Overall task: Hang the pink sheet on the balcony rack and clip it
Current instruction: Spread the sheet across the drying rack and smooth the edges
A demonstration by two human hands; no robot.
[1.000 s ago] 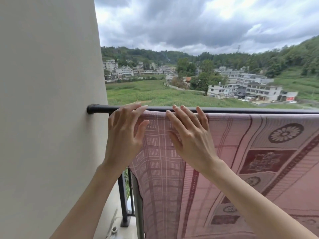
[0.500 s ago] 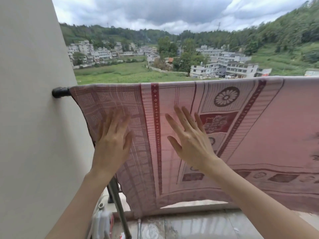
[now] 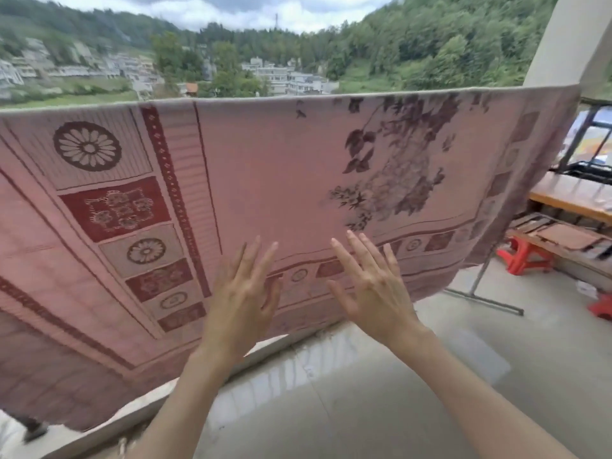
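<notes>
The pink sheet (image 3: 271, 180), patterned with dark red borders and flower motifs, hangs spread over the balcony rail, which it hides along its whole top edge. My left hand (image 3: 243, 293) and my right hand (image 3: 371, 286) are raised side by side before the sheet's lower middle, fingers straight and spread. Both hands hold nothing; whether the fingertips touch the cloth I cannot tell. No clip is visible.
A pale pillar (image 3: 569, 41) stands at the upper right. Beyond the sheet's right end are a red stool (image 3: 525, 256), a low wooden bench (image 3: 569, 202) with boards, and a metal stand leg (image 3: 480, 286). The wet concrete floor (image 3: 397, 376) stretches below.
My view has swung right, away from the wall and the rod's end. Both hands have come down from the top of the sheet to its lower middle and moved closer together.
</notes>
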